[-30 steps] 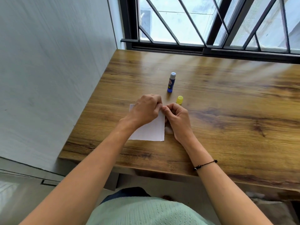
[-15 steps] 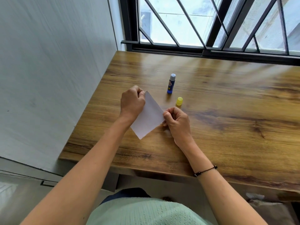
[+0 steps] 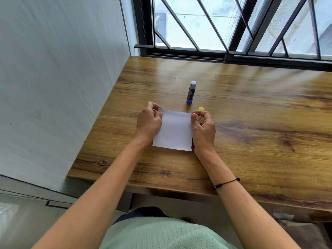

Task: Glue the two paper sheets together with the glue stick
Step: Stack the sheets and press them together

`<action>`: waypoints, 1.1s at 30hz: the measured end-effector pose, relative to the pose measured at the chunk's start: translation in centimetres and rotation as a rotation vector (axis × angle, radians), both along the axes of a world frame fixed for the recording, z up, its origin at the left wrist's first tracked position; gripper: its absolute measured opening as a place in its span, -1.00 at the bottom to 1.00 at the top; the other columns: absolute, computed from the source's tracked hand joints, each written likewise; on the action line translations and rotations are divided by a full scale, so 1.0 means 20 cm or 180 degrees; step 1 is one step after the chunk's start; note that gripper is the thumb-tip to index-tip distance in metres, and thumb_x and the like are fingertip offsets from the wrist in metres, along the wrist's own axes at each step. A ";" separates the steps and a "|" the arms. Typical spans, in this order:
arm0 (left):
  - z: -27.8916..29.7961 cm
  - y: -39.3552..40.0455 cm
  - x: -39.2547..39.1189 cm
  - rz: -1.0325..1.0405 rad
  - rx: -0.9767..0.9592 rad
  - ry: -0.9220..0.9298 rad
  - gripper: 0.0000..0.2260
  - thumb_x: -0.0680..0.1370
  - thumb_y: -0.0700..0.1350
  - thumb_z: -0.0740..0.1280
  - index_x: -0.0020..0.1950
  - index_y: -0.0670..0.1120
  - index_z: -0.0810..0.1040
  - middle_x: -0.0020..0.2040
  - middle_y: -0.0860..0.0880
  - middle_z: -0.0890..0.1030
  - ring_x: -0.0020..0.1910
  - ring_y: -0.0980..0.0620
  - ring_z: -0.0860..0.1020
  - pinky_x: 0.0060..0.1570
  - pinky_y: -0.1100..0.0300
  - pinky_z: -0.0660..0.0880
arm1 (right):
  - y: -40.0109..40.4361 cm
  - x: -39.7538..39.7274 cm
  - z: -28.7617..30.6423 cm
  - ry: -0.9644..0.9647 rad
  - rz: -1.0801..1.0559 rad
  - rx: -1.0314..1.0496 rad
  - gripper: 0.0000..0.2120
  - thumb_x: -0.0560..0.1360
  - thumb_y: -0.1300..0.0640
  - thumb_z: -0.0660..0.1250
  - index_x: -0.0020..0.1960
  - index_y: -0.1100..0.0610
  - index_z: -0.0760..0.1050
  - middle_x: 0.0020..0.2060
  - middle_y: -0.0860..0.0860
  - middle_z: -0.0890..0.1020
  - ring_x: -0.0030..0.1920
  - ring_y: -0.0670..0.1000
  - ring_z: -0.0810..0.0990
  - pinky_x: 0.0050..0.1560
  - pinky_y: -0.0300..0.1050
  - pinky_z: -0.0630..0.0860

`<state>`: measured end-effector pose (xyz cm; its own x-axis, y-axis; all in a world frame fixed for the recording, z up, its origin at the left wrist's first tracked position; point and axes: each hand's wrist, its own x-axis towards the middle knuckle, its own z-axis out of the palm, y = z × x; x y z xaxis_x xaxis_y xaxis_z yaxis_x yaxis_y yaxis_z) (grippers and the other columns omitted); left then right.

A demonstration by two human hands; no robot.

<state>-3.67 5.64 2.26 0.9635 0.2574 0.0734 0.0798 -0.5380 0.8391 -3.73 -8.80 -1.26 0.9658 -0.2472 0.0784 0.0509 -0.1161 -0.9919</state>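
A white square paper sheet point(image 3: 173, 131) is held over the wooden table point(image 3: 251, 123). My left hand point(image 3: 148, 122) pinches its far left corner and my right hand point(image 3: 203, 126) pinches its far right corner. I cannot tell whether a second sheet lies under it. The blue glue stick point(image 3: 190, 92) stands upright and uncapped just beyond the paper. Its yellow cap point(image 3: 201, 109) lies on the table behind my right hand's fingers, partly hidden.
A grey wall point(image 3: 62, 87) runs along the table's left edge. A barred window point(image 3: 233, 27) stands behind the far edge. The table's near edge is close to my body.
The paper was turned from a tilted, diamond position to square. My left hand moved to its far left corner and my right hand to its far right corner.
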 end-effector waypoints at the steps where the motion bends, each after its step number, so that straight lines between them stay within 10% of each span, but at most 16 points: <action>1: -0.01 0.00 0.00 0.0102 -0.0047 -0.0055 -0.86 0.53 -0.21 0.23 0.08 -0.16 0.42 -0.13 -0.05 0.51 -0.18 0.04 0.46 -0.34 0.33 0.31 | -0.01 -0.01 0.00 -0.0015 0.0083 -0.0066 -0.91 0.52 0.08 0.28 0.01 0.00 0.41 -0.34 -0.05 0.49 -0.29 -0.05 0.46 -0.18 0.00 0.44; 11: 0.00 -0.05 -0.02 -0.0197 -0.0179 -0.0266 -0.82 0.56 -0.21 0.15 0.14 -0.07 0.39 -0.39 0.02 0.41 -0.48 0.12 0.33 -0.58 0.44 0.24 | -0.09 -0.04 -0.01 -0.0045 0.0428 -0.0368 -0.84 0.47 0.17 0.32 -0.17 -0.09 0.54 -0.25 -0.13 0.58 -0.24 -0.12 0.50 -0.19 -0.12 0.46; 16: 0.00 -0.06 -0.06 -0.0533 0.0293 0.0089 -0.78 0.53 -0.25 0.20 0.14 -0.10 0.51 0.02 -0.19 0.56 -0.05 -0.17 0.54 -0.18 0.15 0.45 | -0.11 0.00 0.01 0.0086 0.0588 -0.0793 -0.78 0.45 0.21 0.33 0.05 -0.01 0.53 -0.15 -0.19 0.54 -0.20 -0.13 0.49 -0.22 -0.27 0.39; 20: -0.03 -0.05 -0.05 -0.0555 0.0785 0.0132 -0.71 0.51 -0.28 0.21 0.22 -0.13 0.48 0.16 -0.16 0.52 0.14 -0.09 0.47 0.01 0.34 0.28 | -0.09 0.01 0.04 0.0033 0.0694 -0.1647 -0.69 0.45 0.24 0.34 0.18 0.10 0.50 -0.07 -0.04 0.53 -0.22 -0.13 0.45 -0.26 -0.48 0.33; 25: -0.08 -0.04 -0.03 -0.0603 0.1251 0.0317 -0.64 0.50 -0.23 0.26 0.29 -0.11 0.43 0.14 -0.20 0.45 0.14 -0.15 0.44 0.16 0.13 0.34 | -0.04 0.01 0.07 0.0094 0.0875 -0.2304 -0.61 0.45 0.24 0.33 0.27 0.15 0.45 0.16 0.10 0.51 0.07 0.09 0.52 0.18 -0.09 0.43; 33: -0.17 -0.02 -0.04 -0.0551 0.1503 0.0191 -0.63 0.48 -0.16 0.30 0.29 -0.09 0.44 0.07 -0.19 0.40 0.12 -0.15 0.38 0.17 0.03 0.39 | -0.02 0.00 0.08 0.0142 0.0901 -0.2615 -0.61 0.47 0.25 0.31 0.29 0.16 0.43 0.18 0.13 0.47 0.12 0.10 0.50 0.12 -0.16 0.37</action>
